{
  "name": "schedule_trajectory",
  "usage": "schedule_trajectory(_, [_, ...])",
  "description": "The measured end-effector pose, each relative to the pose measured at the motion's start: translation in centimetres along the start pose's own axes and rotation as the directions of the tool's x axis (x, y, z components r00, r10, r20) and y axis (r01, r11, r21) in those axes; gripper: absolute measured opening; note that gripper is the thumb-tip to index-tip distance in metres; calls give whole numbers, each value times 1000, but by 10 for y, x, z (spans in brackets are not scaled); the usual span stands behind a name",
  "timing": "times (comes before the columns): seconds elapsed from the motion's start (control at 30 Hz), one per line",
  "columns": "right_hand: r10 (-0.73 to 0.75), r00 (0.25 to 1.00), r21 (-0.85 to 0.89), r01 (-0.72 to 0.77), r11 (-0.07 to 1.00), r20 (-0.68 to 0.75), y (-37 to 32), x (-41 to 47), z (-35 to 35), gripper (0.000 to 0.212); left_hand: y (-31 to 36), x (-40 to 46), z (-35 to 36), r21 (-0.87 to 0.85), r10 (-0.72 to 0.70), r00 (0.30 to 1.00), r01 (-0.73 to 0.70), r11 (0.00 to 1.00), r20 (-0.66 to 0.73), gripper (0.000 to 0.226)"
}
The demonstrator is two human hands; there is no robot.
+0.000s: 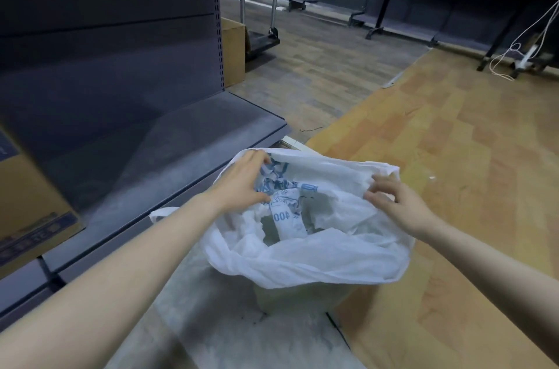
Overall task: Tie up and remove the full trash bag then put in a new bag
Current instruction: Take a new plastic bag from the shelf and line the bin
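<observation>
Head view: left hand (242, 179) and right hand (393, 202) pinch upward-gaping trash bag (317, 259) rim.

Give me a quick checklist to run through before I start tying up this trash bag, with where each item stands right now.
1. Left hand grips the trash bag rim at the far left edge: ok.
2. Right hand pinches the rim on the right side: ok.
3. Rim pulled free of the bin all round: cannot tell; the near edge drapes over the bin top.
4. Printed wrappers sit below the rim so the mouth can close: ok.
5. Mouth gathered together for a knot: not ok; it is wide open.
6. New bag ready nearby: cannot tell; a white sheet lies on the floor beside the bin, but what it is stays unclear.
</observation>
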State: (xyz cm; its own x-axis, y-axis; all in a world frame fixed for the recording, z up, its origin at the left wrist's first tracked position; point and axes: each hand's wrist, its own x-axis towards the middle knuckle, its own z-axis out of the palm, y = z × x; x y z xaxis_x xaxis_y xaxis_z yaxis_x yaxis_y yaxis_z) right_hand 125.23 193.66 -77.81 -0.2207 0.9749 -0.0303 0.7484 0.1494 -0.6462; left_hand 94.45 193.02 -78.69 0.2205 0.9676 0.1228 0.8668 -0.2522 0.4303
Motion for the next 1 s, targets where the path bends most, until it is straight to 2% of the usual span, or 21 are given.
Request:
schedule_trajectory(0.03, [-80,993,-119,69,991,-85,-4,4,2,14,1,2,2,17,-1,1000,1,1000,14,74])
schedule_trajectory(0.07, [-144,984,-185,123,975,-106,-7,8,4,29,1,5,5,40,0,1000,-1,999,25,87])
schedule_trajectory(0.13, [-172,985,-193,166,967,-17,-7,19,9,59,1,9,10,50,-27,998,25,998,48,99])
schedule_trajectory(0.2, [-154,981,-215,177,960,121,-5,28,16,71,-1,13,13,-31,-84,992,88,996,97,104])
schedule_trajectory(0.27, [-122,966,-152,159,975,227,-1,33,22,80,-4,15,16,-153,-125,980,148,977,152,105])
schedule_trajectory(0.4, [-81,972,84,64,994,221,1,43,21,105,-9,19,19,-402,-220,948,299,865,230,103])
schedule_trajectory(0.47, [-75,975,107,53,993,209,2,47,23,106,-14,21,22,-473,-270,931,358,805,245,99])
schedule_trajectory(0.6, [-75,986,133,55,990,147,0,46,27,101,-14,18,23,-475,-313,914,402,783,257,74])
schedule_trajectory(0.7, [109,974,210,-151,966,200,2,42,24,90,-13,15,23,-442,-373,885,464,768,280,55])
schedule_trajectory(0.77, [243,909,292,-348,891,339,13,36,23,71,-13,13,25,-361,-425,862,503,785,277,55])
schedule_trajectory(0.8, [285,872,333,-427,841,399,19,33,24,68,-9,10,25,-320,-467,845,531,784,259,57])
schedule_trajectory(0.83, [322,860,370,-470,801,395,23,30,25,65,-4,7,24,-271,-503,834,550,790,227,61])
schedule_trajectory(0.87, [348,884,383,-452,806,311,23,25,26,63,2,2,23,-196,-512,845,535,822,158,68])
schedule_trajectory(0.9, [347,924,330,-381,864,160,21,21,26,64,8,-4,19,-72,-460,886,463,883,51,74])
schedule_trajectory(0.93, [301,953,209,-286,935,-41,18,17,25,71,16,-13,13,70,-339,938,344,937,-68,77])
schedule_trajectory(0.97, [175,963,64,-166,984,-204,12,12,21,79,21,-23,8,159,-162,973,188,969,-163,79])
schedule_trajectory(1.0, [-18,960,-58,2,998,-279,4,3,15,84,28,-33,3,184,2,980,35,982,-198,79])
